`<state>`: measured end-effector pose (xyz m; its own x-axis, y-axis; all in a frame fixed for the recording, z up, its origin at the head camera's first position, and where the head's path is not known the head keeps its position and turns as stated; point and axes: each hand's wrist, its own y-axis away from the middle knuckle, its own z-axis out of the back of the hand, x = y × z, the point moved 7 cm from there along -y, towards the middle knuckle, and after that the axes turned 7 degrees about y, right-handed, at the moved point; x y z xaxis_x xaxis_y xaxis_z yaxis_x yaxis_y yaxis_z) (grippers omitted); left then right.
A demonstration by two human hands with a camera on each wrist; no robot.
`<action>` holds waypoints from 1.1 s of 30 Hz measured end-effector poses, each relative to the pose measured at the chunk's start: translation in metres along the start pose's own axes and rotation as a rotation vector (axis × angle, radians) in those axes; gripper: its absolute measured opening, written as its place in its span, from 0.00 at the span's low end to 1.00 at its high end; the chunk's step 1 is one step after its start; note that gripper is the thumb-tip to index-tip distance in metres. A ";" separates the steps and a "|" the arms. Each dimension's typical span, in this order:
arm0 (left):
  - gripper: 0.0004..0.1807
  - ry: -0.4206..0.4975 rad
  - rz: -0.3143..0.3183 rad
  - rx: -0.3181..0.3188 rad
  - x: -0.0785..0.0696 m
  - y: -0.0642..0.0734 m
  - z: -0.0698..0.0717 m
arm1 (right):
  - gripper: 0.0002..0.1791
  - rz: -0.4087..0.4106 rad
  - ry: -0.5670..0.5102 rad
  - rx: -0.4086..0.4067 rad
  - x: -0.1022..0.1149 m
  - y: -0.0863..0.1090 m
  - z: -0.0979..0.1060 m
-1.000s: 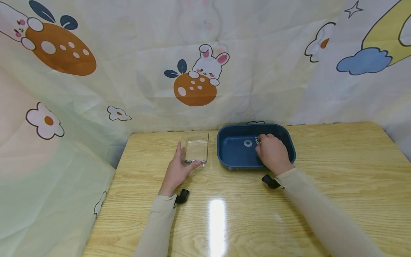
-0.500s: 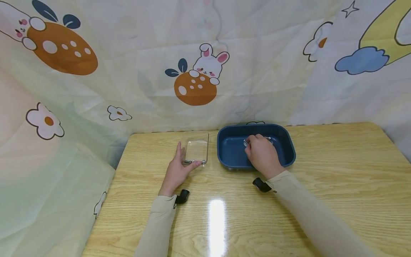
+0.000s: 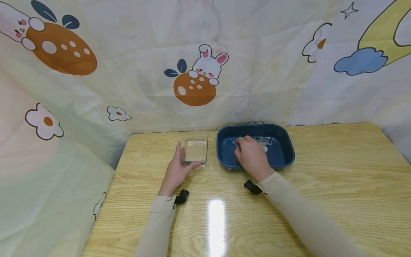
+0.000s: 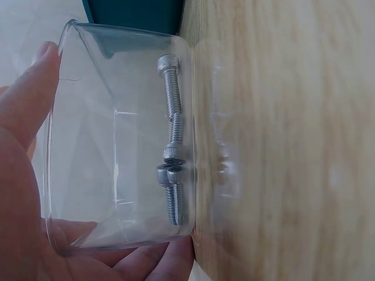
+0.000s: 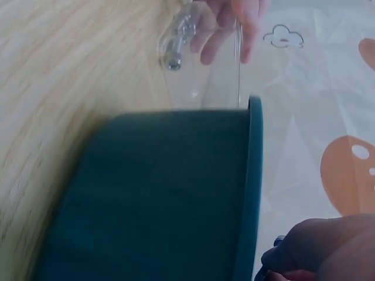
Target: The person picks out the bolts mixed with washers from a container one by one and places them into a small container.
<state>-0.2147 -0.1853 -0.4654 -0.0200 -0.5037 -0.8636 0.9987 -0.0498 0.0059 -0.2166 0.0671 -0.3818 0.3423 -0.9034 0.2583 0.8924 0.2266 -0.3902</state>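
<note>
While the left hand (image 3: pixel 174 174) grips the clear box (image 3: pixel 196 150) in the head view, the right hand (image 3: pixel 253 156) pinches a small metal piece (image 3: pixel 234 143) over the blue tray (image 3: pixel 228 156). The box stands just left of the tray, apart from it, with the left thumb at its near side and the other fingers along its left side. The right fingertips are over the tray's left half; to their right, on the tray's floor, lie several loose metal parts (image 3: pixel 263 141), among them round flat ones and a thin long one. Tray and box rest on a wooden table (image 3: pixel 321 200), and behind the tray hangs a printed cloth (image 3: pixel 273 82). Nearer the person than the tray, a black wrist camera (image 3: pixel 252 187) sits at each sleeve (image 3: pixel 305 217).

In the left wrist view, the box is upright, and four bolts (image 4: pixel 174 140) lie along its bottom: two meet end to end, and two are side by side. The thumb is against the wall on the tray's side, the other fingers round the opposite wall.

In the right wrist view, the tray's outer wall fills the middle, the box and left hand showing beyond it. The right fingers clasp the metal piece just above the tray's rim; too little shows to tell its shape.
</note>
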 end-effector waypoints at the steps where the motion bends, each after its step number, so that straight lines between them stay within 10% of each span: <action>1: 0.60 -0.004 0.000 0.000 0.000 0.000 0.000 | 0.08 0.003 -0.005 -0.003 0.002 0.000 -0.001; 33: 0.61 -0.025 0.015 -0.007 0.000 0.002 0.000 | 0.07 0.081 -0.031 -0.028 0.069 -0.012 -0.028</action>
<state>-0.2128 -0.1859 -0.4652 -0.0065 -0.5259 -0.8505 0.9992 -0.0365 0.0149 -0.2117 -0.0081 -0.3836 0.4220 -0.8708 0.2522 0.8531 0.2873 -0.4355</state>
